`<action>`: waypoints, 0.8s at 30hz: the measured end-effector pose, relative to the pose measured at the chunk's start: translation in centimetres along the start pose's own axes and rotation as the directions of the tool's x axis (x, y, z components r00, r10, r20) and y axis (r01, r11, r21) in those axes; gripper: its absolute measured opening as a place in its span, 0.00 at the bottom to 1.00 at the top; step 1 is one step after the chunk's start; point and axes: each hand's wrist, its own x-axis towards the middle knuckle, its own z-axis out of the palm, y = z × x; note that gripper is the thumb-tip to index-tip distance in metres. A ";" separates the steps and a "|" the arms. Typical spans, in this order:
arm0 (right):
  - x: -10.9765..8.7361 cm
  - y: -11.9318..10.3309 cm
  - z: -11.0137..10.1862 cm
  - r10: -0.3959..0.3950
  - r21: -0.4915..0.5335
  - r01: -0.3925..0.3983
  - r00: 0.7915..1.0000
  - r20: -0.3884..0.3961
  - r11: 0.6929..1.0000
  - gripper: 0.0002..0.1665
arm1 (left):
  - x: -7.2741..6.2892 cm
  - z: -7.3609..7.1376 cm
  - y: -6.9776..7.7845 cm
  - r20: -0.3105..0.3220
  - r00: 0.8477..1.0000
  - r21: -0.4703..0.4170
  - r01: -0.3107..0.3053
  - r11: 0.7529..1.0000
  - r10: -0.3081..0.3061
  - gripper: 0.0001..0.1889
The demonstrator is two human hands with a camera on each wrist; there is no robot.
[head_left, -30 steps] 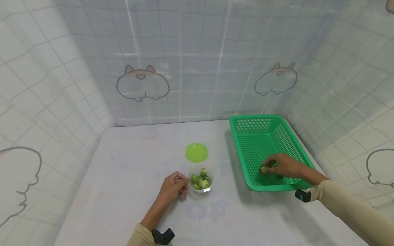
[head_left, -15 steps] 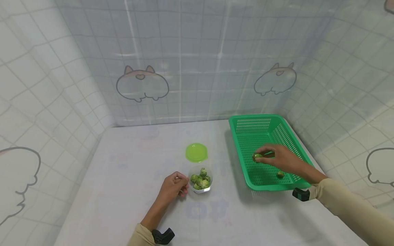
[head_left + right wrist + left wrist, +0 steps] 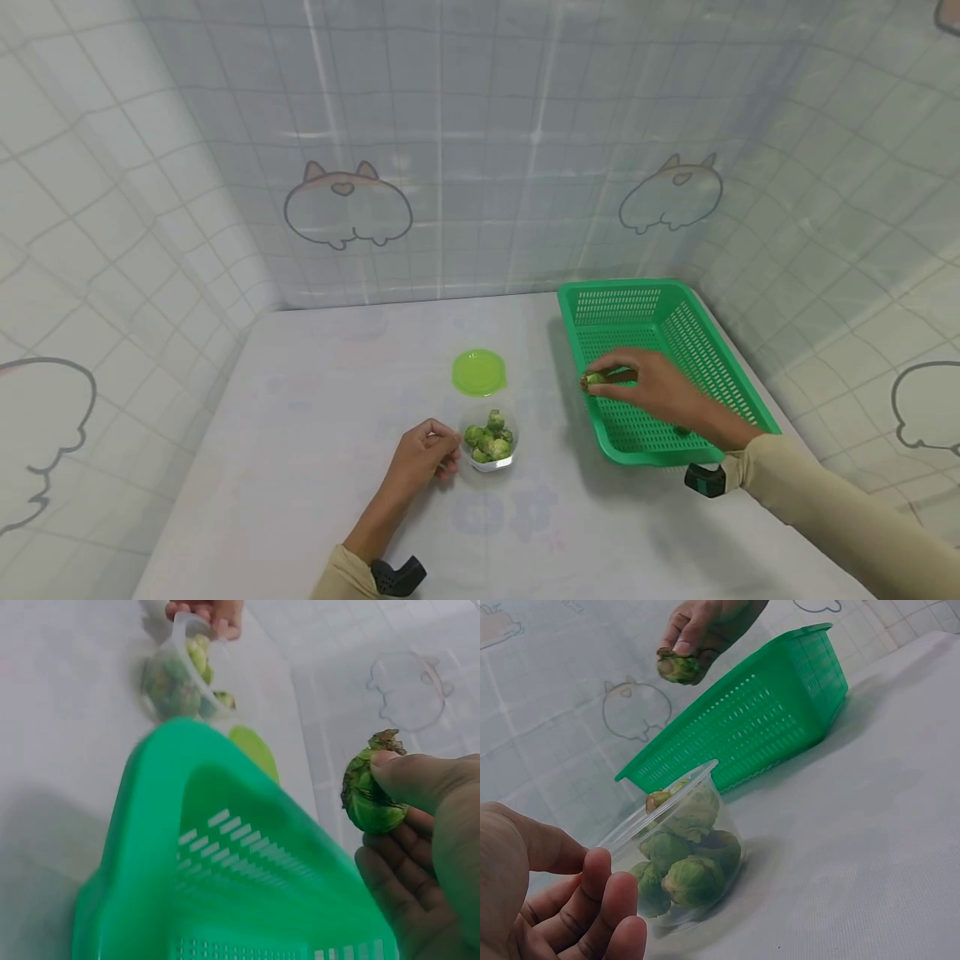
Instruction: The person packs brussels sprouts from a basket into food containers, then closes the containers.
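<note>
My right hand [image 3: 648, 383] pinches a Brussels sprout [image 3: 592, 380] between thumb and fingers, above the left rim of the green plastic basket [image 3: 618, 333]. Browned outer leaves show on this sprout [image 3: 375, 791] in the right wrist view. My left hand [image 3: 422, 454] pinches the rim of a small clear plastic container [image 3: 731, 851] with thumb and forefinger. Several Brussels sprouts [image 3: 694, 881] fill the container, which stands upright on the table. Another sprout [image 3: 682, 430] lies in the basket, mostly hidden beneath my right wrist.
A light green round lid [image 3: 479, 372] lies flat just behind the container. The white-covered table [image 3: 300, 467] is bounded by tiled-pattern sheets at the back and both sides. The basket's raised rim stands between the right forearm and the container.
My right hand has lifted the Brussels sprout from the basket floor and carried it left to the basket's rim. The left hand and container have stayed in place.
</note>
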 end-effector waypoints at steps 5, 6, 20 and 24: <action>1.1 -1.0 1.4 -0.019 0.027 0.019 1.000 0.010 0.999 0.17 | -0.1 0.0 0.2 -0.002 1.000 0.004 0.003 1.000 -0.003 0.06; 1.4 -1.2 1.7 -0.017 0.031 0.017 1.000 0.019 0.999 0.17 | -0.1 0.0 0.2 -0.003 1.000 0.005 0.002 1.000 -0.002 0.07; 4.4 -3.0 5.9 -0.084 0.030 0.081 0.989 0.119 0.996 0.15 | 1.2 -0.1 -1.7 -0.010 1.000 0.014 0.014 1.000 -0.014 0.07; 5.2 -3.4 7.1 -0.088 0.019 0.086 0.984 0.155 0.996 0.15 | 1.8 -0.3 -2.8 0.001 1.000 0.005 0.014 1.000 -0.014 0.08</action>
